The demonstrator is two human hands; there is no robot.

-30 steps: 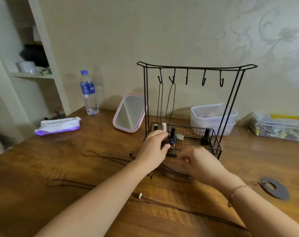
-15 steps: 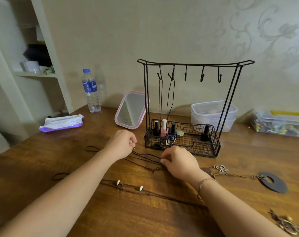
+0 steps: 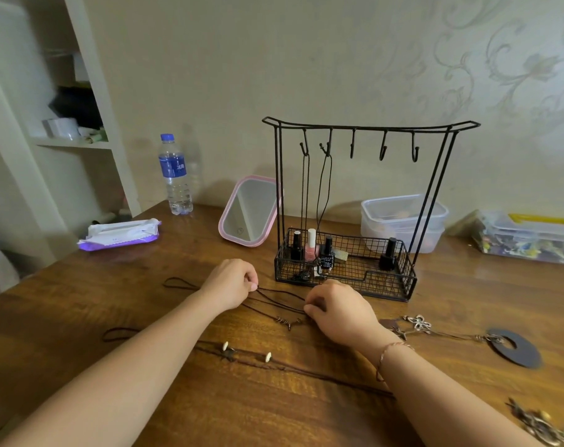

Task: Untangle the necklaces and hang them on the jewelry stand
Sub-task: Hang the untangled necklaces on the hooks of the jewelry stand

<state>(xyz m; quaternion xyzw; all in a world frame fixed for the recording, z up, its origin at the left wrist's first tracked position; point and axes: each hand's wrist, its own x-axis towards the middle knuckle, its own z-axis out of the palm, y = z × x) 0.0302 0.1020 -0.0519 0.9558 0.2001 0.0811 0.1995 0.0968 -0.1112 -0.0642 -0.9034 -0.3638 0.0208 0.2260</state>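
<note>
A black wire jewelry stand (image 3: 367,127) rises at the back of the wooden table, with two dark cord necklaces (image 3: 322,188) hanging from its two left hooks. Its basket holds nail polish bottles (image 3: 311,248). In front of it a dark cord necklace (image 3: 279,300) lies stretched between my hands. My left hand (image 3: 230,283) pinches one end of that cord. My right hand (image 3: 337,309) pinches the other end. A small metal charm (image 3: 285,322) lies on the cord between them. A second cord with white beads (image 3: 245,351) runs nearer to me.
A necklace with a flower pendant (image 3: 419,324) and a dark disc (image 3: 514,348) lies at the right. A pink mirror (image 3: 250,211), water bottle (image 3: 174,175), wipes pack (image 3: 121,233) and plastic boxes (image 3: 403,221) stand at the back. More jewelry (image 3: 535,422) lies at the lower right.
Both hands drew back from the stand's basket to the table and took hold of the dark cord, then moved slightly apart, stretching it.
</note>
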